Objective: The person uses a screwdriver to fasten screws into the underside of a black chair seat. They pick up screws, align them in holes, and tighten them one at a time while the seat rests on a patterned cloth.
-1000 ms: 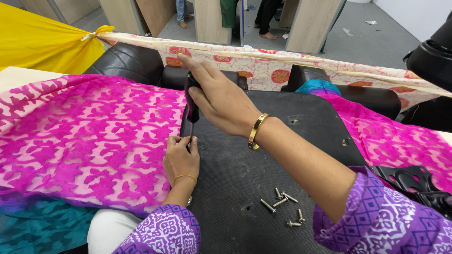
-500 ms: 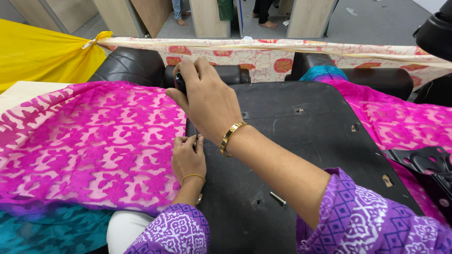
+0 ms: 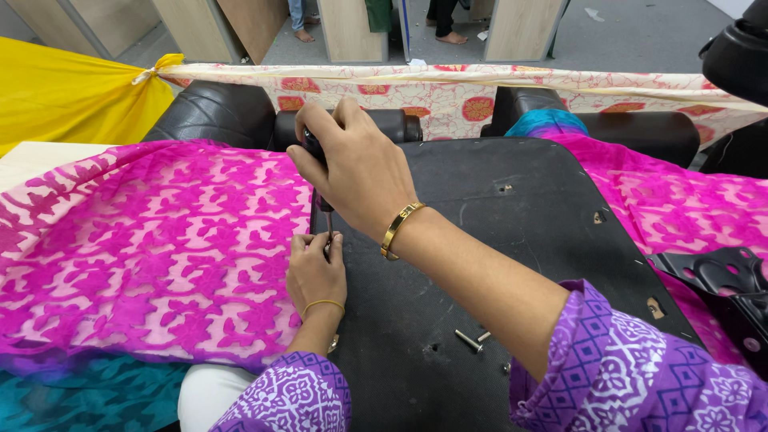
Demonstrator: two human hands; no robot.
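Note:
My right hand grips the dark handle of a screwdriver held upright, its shaft pointing down at the left edge of a black chair-seat underside. My left hand rests on that edge, fingers pinched round the screwdriver's tip; whatever it holds there is hidden. Both wrists wear gold bangles, and purple patterned sleeves cover my arms.
Loose screws lie on the black panel near my right forearm. Pink patterned fabric drapes to the left and right. A black metal bracket sits at right. Black armrests lie behind, and people's feet stand beyond.
The view has shifted closer and to the right. My right hand stays on the screwdriver handle with a slightly turned grip; my left hand stays at the tip.

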